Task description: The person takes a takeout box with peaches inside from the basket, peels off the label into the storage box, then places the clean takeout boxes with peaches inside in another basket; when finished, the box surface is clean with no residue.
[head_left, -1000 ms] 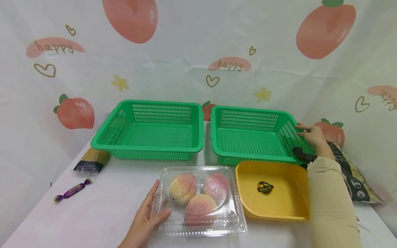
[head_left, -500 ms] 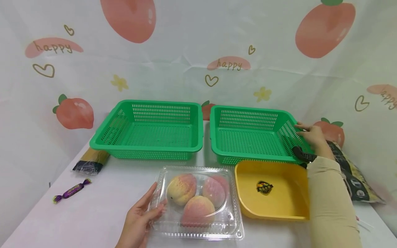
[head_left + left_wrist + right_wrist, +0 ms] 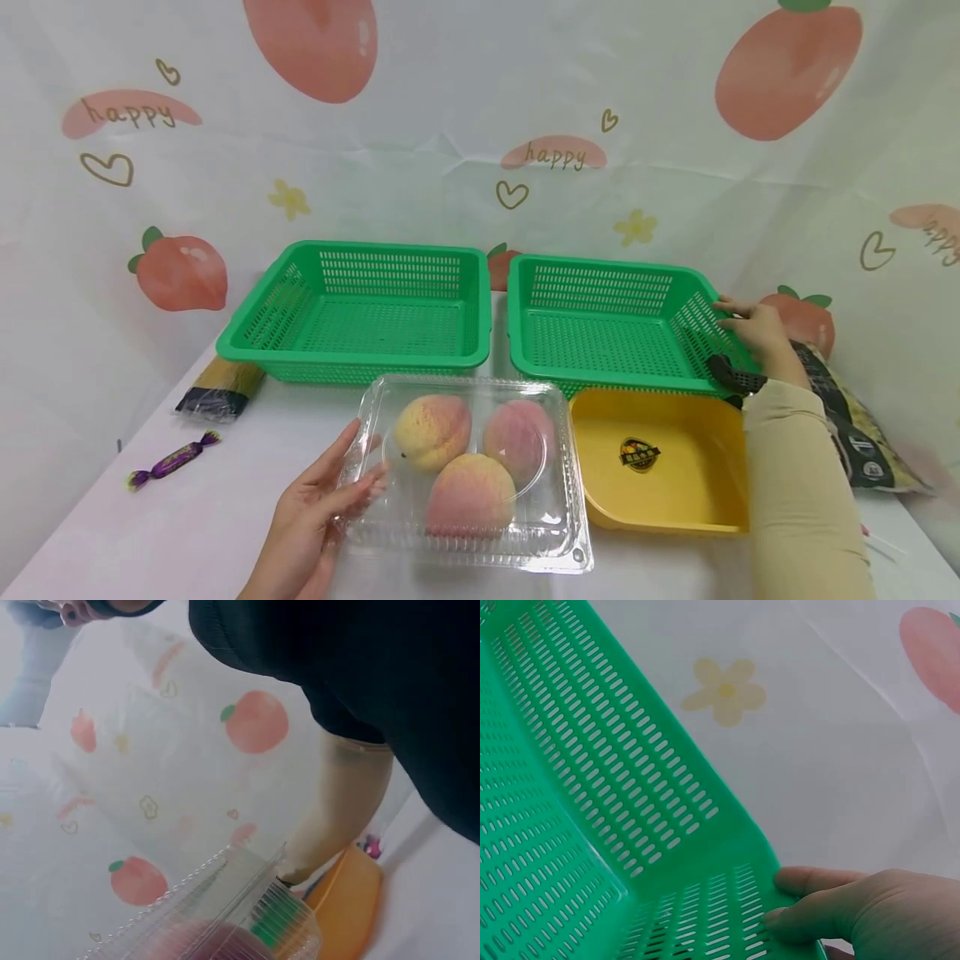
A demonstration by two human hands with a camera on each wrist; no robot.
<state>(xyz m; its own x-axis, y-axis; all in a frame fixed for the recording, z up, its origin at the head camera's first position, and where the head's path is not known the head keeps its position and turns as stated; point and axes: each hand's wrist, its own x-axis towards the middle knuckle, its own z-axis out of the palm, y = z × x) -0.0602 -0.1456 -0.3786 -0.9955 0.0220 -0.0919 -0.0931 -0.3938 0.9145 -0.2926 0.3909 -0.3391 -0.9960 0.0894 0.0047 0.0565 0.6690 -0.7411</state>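
A clear plastic clamshell box point(image 3: 551, 512) with three peaches point(image 3: 472, 496) inside is gripped at its left side by my left hand point(image 3: 300, 512). It tilts above the table at front centre. The left wrist view catches one corner of the box point(image 3: 247, 881), while the left hand is out of that frame. At the far right side of the right green basket point(image 3: 607, 337), my right hand point(image 3: 759, 332) holds the rim. In the right wrist view its fingertips point(image 3: 784, 919) lie over the basket's edge near a corner. The basket is bare inside.
A second green basket point(image 3: 382, 329) stands to the left. The yellow bin point(image 3: 675, 475) sits right of the box, in front of the right basket. A purple wrapped candy point(image 3: 174, 461) and a brown packet point(image 3: 221, 387) lie at left; a dark bag point(image 3: 862, 442) is at right.
My left hand has raised the clamshell box off the table, moving it slightly left and tipping it. The right hand stays at the basket rim.
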